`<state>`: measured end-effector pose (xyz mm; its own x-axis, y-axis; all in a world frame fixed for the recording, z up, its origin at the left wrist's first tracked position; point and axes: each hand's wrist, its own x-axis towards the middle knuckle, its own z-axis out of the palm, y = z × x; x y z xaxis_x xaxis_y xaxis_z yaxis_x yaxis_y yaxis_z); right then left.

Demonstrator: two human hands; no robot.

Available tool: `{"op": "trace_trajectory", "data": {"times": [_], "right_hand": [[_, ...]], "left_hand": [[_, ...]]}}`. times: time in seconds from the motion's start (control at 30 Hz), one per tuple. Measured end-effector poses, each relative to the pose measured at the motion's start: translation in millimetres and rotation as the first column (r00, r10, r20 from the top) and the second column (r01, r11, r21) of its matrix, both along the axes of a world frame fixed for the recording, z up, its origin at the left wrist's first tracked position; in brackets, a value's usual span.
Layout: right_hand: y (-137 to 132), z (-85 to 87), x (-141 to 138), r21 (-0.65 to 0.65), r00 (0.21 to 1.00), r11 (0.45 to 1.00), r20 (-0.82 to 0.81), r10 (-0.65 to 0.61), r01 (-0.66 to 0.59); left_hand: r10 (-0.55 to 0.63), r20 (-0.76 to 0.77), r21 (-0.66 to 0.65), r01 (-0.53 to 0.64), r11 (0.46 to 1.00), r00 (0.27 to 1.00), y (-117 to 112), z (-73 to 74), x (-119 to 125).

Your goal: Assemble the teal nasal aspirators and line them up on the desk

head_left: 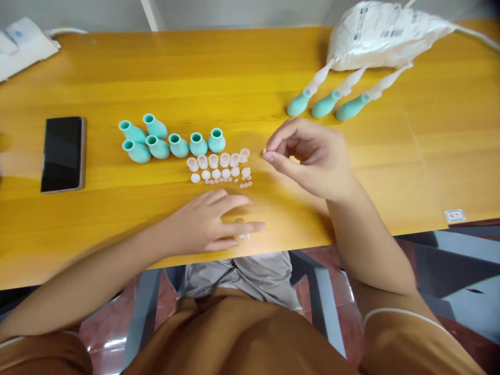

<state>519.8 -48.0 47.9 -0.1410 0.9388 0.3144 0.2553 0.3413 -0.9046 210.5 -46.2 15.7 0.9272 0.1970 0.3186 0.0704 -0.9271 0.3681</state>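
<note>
My right hand pinches a tiny pale piece between thumb and forefinger, above the table. My left hand is open, palm down near the front edge, its fingers spread. Close under its fingers a small whitish piece shows in part. Beyond that hand lie a row of clear plastic cups, a row of white round parts and some tiny pinkish rings. Several turquoise hollow bulbs stand behind them, mouths facing up or tilted.
Three turquoise bulbs with translucent tips lie at the back right, by a white plastic bag. A phone rests on the left, and a white power strip sits at the back left. A small sticker marks the right front edge.
</note>
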Motion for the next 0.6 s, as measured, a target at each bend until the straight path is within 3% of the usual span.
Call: {"op": "trace_trajectory", "data": {"times": [0.13, 0.3, 0.43, 0.53, 0.6], "right_hand": [[3.5, -3.4, 4.3, -0.006, 1.000, 1.000, 0.021, 0.006, -0.006], [14.0, -8.2, 23.3, 0.085, 0.991, 0.994, 0.109, -0.075, 0.066], [21.6, -8.8, 53.7, 0.209, 0.901, 0.970, 0.385, -0.198, 0.124], [22.2, -14.1, 67.0, 0.136, 0.808, 0.989, 0.576, -0.124, 0.055], [22.6, -20.9, 67.6, 0.060, 0.791, 0.998, 0.611, -0.029, -0.009]], "left_hand": [[-0.043, -0.042, 0.061, 0.045, 0.997, 0.998, -8.0, -3.9, 4.9], [-0.026, 0.003, -0.144, 0.027, 0.989, 1.000, 0.9, -8.1, 3.1], [0.042, 0.082, -0.243, -0.021, 0.970, 0.996, 11.5, -5.4, -1.6], [0.111, 0.107, -0.280, -0.077, 0.957, 0.988, 15.0, -2.2, -3.4], [0.148, 0.132, -0.299, -0.103, 0.949, 0.980, 15.6, -0.9, -3.9]]}}
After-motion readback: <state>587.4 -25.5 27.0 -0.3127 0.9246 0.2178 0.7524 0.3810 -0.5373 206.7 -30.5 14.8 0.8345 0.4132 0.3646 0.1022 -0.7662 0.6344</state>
